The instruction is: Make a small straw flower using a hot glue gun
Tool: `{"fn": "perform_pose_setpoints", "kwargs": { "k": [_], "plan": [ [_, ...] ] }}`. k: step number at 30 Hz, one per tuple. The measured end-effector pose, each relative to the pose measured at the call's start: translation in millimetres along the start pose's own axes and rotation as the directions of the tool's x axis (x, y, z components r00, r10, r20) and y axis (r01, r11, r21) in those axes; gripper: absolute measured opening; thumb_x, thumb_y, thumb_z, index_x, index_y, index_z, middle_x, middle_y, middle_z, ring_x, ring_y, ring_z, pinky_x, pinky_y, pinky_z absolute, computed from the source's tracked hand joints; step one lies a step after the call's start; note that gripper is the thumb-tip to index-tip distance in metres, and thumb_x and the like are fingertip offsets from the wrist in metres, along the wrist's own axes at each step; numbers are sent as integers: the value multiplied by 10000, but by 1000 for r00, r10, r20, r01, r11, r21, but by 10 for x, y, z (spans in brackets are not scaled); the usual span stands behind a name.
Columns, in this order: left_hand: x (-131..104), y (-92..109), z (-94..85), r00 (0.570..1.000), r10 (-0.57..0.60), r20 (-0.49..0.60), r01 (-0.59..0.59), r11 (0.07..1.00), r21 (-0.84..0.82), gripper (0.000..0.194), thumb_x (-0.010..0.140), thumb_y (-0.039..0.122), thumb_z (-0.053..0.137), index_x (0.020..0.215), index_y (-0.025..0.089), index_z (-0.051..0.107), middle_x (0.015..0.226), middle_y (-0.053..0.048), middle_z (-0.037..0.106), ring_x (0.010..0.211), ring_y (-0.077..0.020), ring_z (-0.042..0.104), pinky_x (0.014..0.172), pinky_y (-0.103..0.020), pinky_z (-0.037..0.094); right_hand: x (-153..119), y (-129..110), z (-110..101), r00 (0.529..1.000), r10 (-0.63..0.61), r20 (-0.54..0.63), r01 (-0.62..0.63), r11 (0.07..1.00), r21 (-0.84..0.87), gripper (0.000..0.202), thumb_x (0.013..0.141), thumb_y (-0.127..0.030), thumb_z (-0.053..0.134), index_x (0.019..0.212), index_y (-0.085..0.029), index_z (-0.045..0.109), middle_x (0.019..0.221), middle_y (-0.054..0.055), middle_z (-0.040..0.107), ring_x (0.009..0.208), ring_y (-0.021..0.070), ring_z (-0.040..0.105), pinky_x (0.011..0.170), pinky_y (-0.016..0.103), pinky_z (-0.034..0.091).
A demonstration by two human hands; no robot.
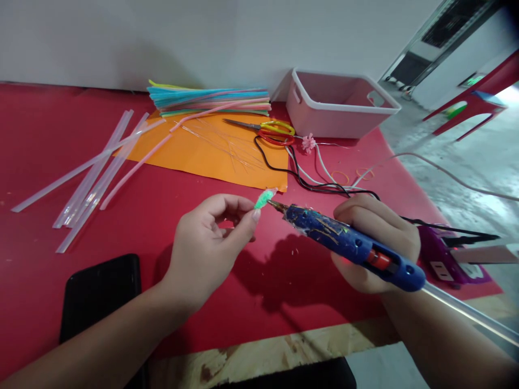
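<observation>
Between the thumb and fingers of my left hand (211,243) is a small green fuzzy piece (264,199) with a pinkish tip, which looks like pipe cleaner. My right hand (377,237) grips a blue hot glue gun (344,237), its worn body spotted with dried residue. The metal nozzle (278,206) points left and meets, or nearly meets, the green piece. A clear glue stick (466,310) sticks out of the gun's back end. Part of the right hand's grip is hidden behind the gun.
Clear glue sticks (95,178) and a black phone (101,286) lie left. Colourful pipe cleaners (211,101), an orange sheet (203,156), scissors (263,129), a pink flower-like piece (308,143) and a pink bin (336,116) are behind. Cables (316,183) run right toward a purple power strip (446,259).
</observation>
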State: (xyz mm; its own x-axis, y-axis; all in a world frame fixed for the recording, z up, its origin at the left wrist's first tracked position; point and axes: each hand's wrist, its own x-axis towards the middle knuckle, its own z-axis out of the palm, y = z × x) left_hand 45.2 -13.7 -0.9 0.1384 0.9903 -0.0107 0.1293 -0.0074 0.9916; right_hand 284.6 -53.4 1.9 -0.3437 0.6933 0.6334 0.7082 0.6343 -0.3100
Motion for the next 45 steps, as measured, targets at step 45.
{"fn": "perform_pose_setpoints", "kwargs": {
  "k": [45],
  "plan": [
    [-17, 23, -63, 803, 589, 95, -543, 656, 524, 79, 889, 218, 662, 812, 234, 662, 770, -5, 710, 749, -185, 629, 733, -327, 477, -32, -54, -18, 999, -2, -46, 0, 999, -45, 225, 674, -120, 555, 879, -212, 544, 790, 43, 574, 732, 200, 590, 632, 343, 489]
  ]
}}
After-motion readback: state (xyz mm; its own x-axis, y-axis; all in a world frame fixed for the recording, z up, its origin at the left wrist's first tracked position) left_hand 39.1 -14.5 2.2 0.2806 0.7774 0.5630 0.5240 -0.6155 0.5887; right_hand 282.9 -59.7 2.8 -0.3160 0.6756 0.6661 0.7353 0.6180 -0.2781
